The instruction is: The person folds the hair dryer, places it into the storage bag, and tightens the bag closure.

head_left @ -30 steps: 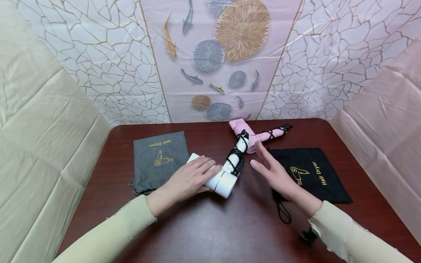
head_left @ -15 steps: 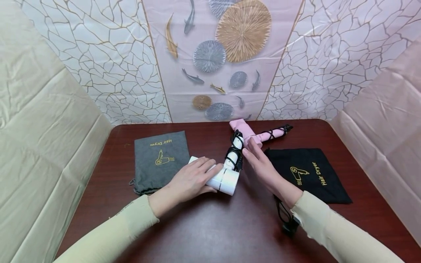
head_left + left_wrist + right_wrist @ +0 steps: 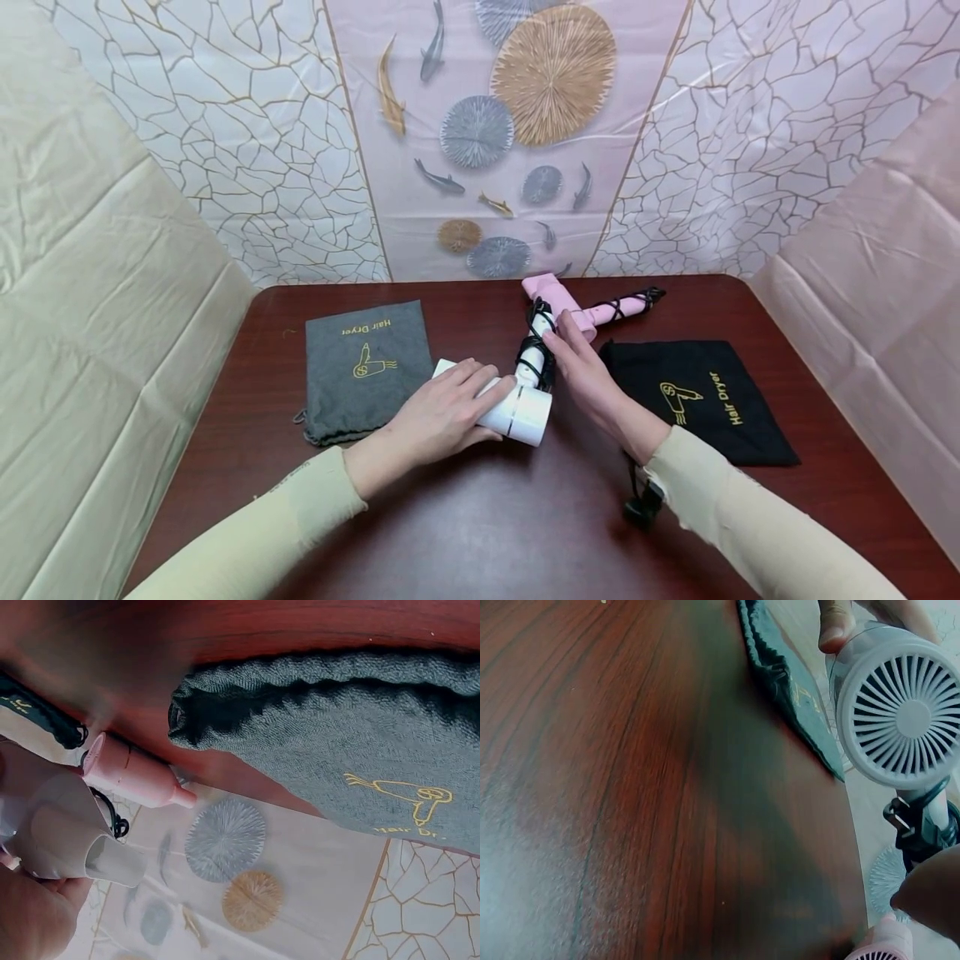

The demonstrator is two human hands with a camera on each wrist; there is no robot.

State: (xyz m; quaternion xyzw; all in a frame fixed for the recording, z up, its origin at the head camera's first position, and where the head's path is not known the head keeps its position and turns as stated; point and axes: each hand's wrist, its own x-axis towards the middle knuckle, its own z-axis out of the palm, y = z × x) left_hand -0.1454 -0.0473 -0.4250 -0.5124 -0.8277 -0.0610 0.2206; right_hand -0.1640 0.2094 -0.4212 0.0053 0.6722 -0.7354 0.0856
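My left hand grips the barrel of a white hair dryer from above. Its handle, wound with a black cord, points away toward the back of the table. In the right wrist view the round vented end of the white hair dryer faces the camera, with the plug and cord bunched on the handle below. My right hand is at the right side of that handle, fingers extended and fingertips against it. Just behind lies a pink hair dryer, its handle also wrapped in black cord.
A grey drawstring pouch marked "Hair Dryer" lies to the left. On the right, partly behind my right forearm, is a black pouch with the same print. Patterned cloth walls enclose the dark wooden table.
My right hand has moved left and in to the white hair dryer's handle. The white hair dryer has turned slightly, its handle swinging left. My left hand keeps its grip on the barrel.
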